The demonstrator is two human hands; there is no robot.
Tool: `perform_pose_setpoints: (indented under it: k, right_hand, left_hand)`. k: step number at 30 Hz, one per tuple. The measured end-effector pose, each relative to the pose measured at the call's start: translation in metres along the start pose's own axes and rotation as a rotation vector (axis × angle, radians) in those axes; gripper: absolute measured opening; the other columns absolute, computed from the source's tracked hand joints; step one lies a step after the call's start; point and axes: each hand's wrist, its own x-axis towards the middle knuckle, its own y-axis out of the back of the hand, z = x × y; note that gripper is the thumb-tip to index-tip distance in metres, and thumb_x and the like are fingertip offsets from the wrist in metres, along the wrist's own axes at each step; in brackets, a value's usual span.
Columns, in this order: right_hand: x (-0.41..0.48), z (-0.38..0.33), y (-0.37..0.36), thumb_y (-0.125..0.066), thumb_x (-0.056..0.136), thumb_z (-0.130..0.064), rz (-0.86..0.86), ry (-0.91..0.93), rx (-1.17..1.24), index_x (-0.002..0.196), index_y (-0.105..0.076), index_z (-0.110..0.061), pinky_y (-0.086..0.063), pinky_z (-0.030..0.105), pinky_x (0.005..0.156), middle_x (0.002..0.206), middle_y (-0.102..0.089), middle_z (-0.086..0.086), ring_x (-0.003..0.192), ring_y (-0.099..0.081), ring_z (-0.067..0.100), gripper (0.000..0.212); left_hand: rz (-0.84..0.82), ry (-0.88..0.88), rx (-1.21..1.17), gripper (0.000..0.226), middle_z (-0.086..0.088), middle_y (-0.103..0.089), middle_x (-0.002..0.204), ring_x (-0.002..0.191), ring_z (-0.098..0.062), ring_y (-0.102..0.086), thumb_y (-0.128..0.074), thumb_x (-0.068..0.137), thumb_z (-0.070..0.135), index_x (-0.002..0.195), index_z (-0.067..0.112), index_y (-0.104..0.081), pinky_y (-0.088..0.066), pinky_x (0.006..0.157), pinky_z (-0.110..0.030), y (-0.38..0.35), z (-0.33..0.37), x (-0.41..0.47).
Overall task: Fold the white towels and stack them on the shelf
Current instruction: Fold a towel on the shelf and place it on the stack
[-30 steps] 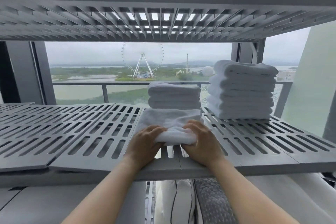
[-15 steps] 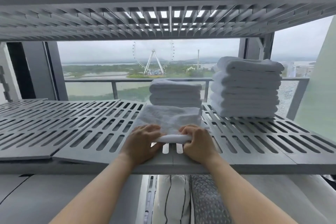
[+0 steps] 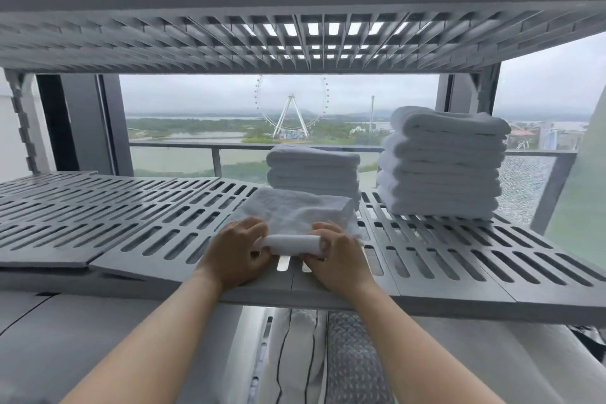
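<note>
Beyond the hands a short stack (image 3: 313,170) of folded towels sat on the slotted shelf (image 3: 131,226), with a taller stack (image 3: 442,164) past the right hand (image 3: 337,259). That hand and the left hand (image 3: 234,254) each gripped one end of the white towel (image 3: 295,216) at its rolled near edge. The roll's long axis ran from hand to hand, and the rest of the towel lay flat beyond them.

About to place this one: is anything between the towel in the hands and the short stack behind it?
Nothing visible. The towel lies right in front of the short stack, whose top is bare. The left hand and right hand grip its near edge. The tall stack stands off to the right.
</note>
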Motion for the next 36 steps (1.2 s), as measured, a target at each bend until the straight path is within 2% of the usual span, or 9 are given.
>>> perform_pose_setpoints:
  k: [5, 10, 12, 16, 20, 22, 24, 27, 36]
  right_hand:
    - [0.005, 0.004, 0.001, -0.073, 0.077, -0.024, 0.001, -0.028, 0.087, 0.1, -0.07, -0.012, -0.024, -0.004, 0.075, 0.115, -0.064, 0.0, 0.106, -0.053, 0.01, 0.026]
    - [0.013, 0.012, 0.007, -0.06, 0.073, -0.01, -0.109, 0.037, -0.06, 0.125, -0.055, -0.022, -0.027, 0.022, 0.106, 0.137, -0.049, -0.004, 0.131, -0.038, 0.014, 0.054]
    - [0.018, 0.02, 0.012, -0.064, 0.078, -0.02, -0.118, 0.021, -0.089, 0.129, -0.051, -0.026, -0.025, 0.029, 0.112, 0.142, -0.045, -0.006, 0.137, -0.031, 0.015, 0.053]
    - [0.017, 0.027, 0.008, -0.064, 0.083, -0.033, -0.09, 0.037, -0.104, 0.125, -0.055, -0.033, -0.034, 0.03, 0.104, 0.142, -0.045, -0.008, 0.133, -0.037, 0.012, 0.043]
    - [0.014, 0.028, 0.007, -0.07, 0.077, -0.034, -0.04, 0.064, -0.108, 0.132, -0.047, -0.028, -0.04, 0.028, 0.096, 0.14, -0.048, -0.009, 0.122, -0.05, 0.014, 0.06]
    - [0.014, 0.028, 0.009, -0.074, 0.073, -0.036, -0.017, 0.049, -0.081, 0.136, -0.041, -0.025, -0.041, 0.029, 0.094, 0.139, -0.048, -0.007, 0.118, -0.053, 0.018, 0.071]
    - [0.014, 0.026, 0.009, -0.076, 0.07, -0.04, 0.011, 0.035, -0.066, 0.137, -0.037, -0.021, -0.041, 0.03, 0.093, 0.138, -0.047, -0.004, 0.117, -0.052, 0.02, 0.08]
    - [0.014, 0.026, 0.008, -0.076, 0.07, -0.043, 0.027, 0.024, -0.065, 0.138, -0.034, -0.017, -0.041, 0.031, 0.096, 0.139, -0.046, -0.002, 0.12, -0.051, 0.021, 0.084]
    - [0.018, 0.029, 0.005, -0.074, 0.075, -0.035, 0.032, -0.046, -0.078, 0.135, -0.041, -0.013, -0.041, 0.031, 0.093, 0.135, -0.049, 0.002, 0.116, -0.053, 0.025, 0.071]
  left_hand:
    - [-0.064, -0.088, 0.034, 0.041, 0.0, -0.063, 0.118, 0.103, -0.023, -0.06, -0.062, 0.077, 0.044, 0.111, 0.021, -0.063, -0.044, 0.092, -0.042, -0.006, 0.018, 0.011]
    - [0.09, 0.014, -0.235, 0.019, -0.001, -0.071, 0.103, 0.095, -0.021, -0.066, -0.064, 0.083, 0.023, 0.098, 0.014, -0.071, -0.041, 0.086, -0.027, -0.016, 0.028, 0.014]
    - [0.126, 0.082, -0.213, 0.02, 0.001, -0.072, 0.098, 0.091, -0.022, -0.066, -0.058, 0.082, 0.024, 0.094, 0.014, -0.07, -0.042, 0.091, -0.037, -0.018, 0.022, 0.012]
    - [0.067, 0.244, -0.157, 0.015, 0.004, -0.069, 0.095, 0.092, -0.024, -0.064, -0.063, 0.076, 0.012, 0.09, 0.019, -0.064, -0.037, 0.096, -0.062, -0.024, 0.02, 0.012]
    - [0.071, 0.334, -0.111, 0.015, 0.007, -0.068, 0.101, 0.097, -0.022, -0.063, -0.063, 0.075, 0.014, 0.087, 0.023, -0.06, -0.038, 0.091, -0.045, -0.024, 0.02, 0.012]
    - [0.047, 0.326, -0.129, 0.021, 0.006, -0.067, 0.106, 0.099, -0.024, -0.062, -0.064, 0.073, 0.015, 0.092, 0.024, -0.061, -0.039, 0.095, -0.049, -0.022, 0.021, 0.012]
    - [0.021, 0.252, -0.155, 0.035, 0.006, -0.064, 0.115, 0.108, -0.022, -0.059, -0.066, 0.07, 0.014, 0.102, 0.026, -0.063, -0.038, 0.1, -0.055, -0.021, 0.023, 0.012]
    - [0.051, 0.084, -0.196, 0.047, 0.006, -0.063, 0.122, 0.117, -0.014, -0.055, -0.074, 0.066, 0.014, 0.111, 0.025, -0.066, -0.042, 0.101, -0.044, -0.02, 0.025, 0.011]
    - [0.054, 0.103, -0.197, 0.019, 0.004, -0.07, 0.097, 0.087, -0.017, -0.065, -0.071, 0.069, 0.023, 0.086, 0.018, -0.064, -0.052, 0.075, -0.033, -0.021, 0.026, 0.009]
